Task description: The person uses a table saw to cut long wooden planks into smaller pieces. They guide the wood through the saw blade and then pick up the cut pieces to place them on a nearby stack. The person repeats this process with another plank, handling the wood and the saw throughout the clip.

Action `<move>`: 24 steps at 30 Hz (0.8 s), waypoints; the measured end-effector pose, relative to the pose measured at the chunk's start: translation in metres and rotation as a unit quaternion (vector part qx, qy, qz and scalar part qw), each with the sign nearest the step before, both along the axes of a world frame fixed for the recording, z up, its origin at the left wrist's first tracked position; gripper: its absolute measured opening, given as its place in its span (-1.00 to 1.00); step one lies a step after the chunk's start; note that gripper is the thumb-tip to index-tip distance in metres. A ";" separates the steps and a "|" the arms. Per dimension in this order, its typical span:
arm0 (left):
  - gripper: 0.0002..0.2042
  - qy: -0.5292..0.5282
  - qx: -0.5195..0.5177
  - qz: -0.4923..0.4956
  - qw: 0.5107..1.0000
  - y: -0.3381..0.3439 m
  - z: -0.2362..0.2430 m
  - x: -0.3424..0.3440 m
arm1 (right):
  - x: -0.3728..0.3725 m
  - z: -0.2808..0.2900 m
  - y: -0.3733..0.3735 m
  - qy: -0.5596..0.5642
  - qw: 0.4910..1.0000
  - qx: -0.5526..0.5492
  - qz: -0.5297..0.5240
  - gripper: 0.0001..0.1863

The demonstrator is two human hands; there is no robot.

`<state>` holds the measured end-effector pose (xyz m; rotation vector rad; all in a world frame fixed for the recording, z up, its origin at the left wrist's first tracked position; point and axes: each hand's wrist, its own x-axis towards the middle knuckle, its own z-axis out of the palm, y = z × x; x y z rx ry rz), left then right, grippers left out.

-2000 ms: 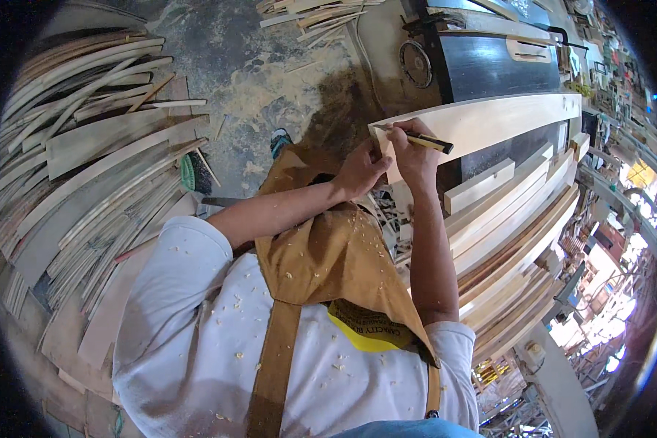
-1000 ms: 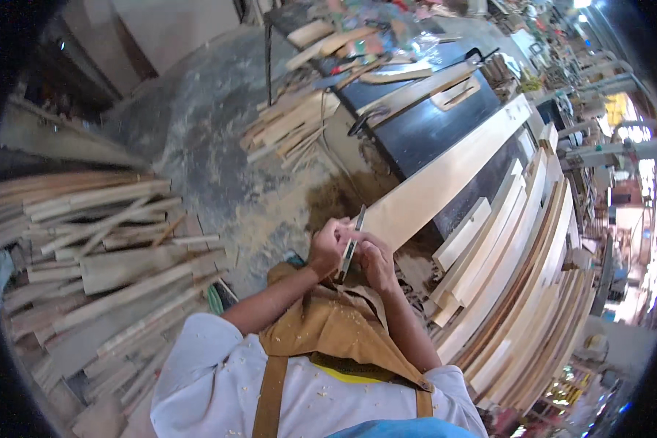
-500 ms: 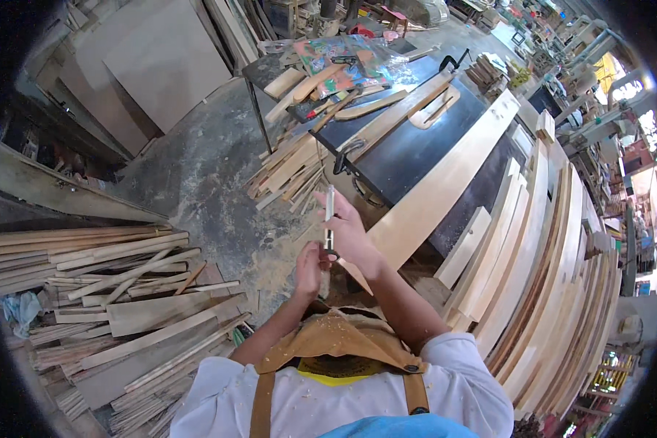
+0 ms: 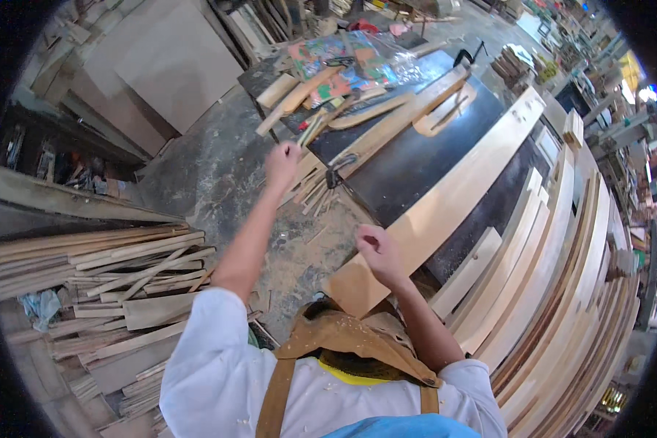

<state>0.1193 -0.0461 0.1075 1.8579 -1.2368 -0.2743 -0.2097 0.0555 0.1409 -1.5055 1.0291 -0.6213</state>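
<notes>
My left hand (image 4: 282, 165) reaches out over the floor toward the near left corner of the dark worktable (image 4: 394, 179). Its fingers are closed; what they hold, if anything, is hidden, and a thin pale strip (image 4: 314, 130) appears just beyond them. Over the near end of a long pale board (image 4: 449, 197) is my right hand (image 4: 378, 254), its fingers curled closed. I cannot make out anything inside it. That board slants across the worktable, its near end close to my brown apron (image 4: 350, 336). The slim silvery tool from before cannot be picked out now.
A black clamp (image 4: 333, 175) sits at the table's edge by a narrower board (image 4: 409, 120). Shaped wood pieces (image 4: 299, 95) lie at the back. Long planks (image 4: 518, 270) are stacked on the right, thin offcuts (image 4: 146, 266) on the left. Sawdust covers some floor.
My hands were together around a slim silvery tool; now they are apart. The left has stretched forward and left, while the right has shifted slightly right, over the board's end.
</notes>
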 end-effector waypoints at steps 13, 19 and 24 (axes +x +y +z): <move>-0.66 -0.166 0.104 -0.095 0.976 -0.055 0.053 -0.068 | -0.119 -0.037 0.056 0.160 0.940 0.034 -0.299 -0.61; -0.65 0.330 0.380 -0.350 0.790 0.172 -0.017 -0.105 | -0.092 -0.065 0.077 0.043 0.938 0.242 -0.245 -0.45; -0.54 0.434 0.208 -0.209 0.851 0.246 -0.010 -0.134 | -0.062 -0.032 0.088 -0.076 0.930 0.322 -0.163 -0.58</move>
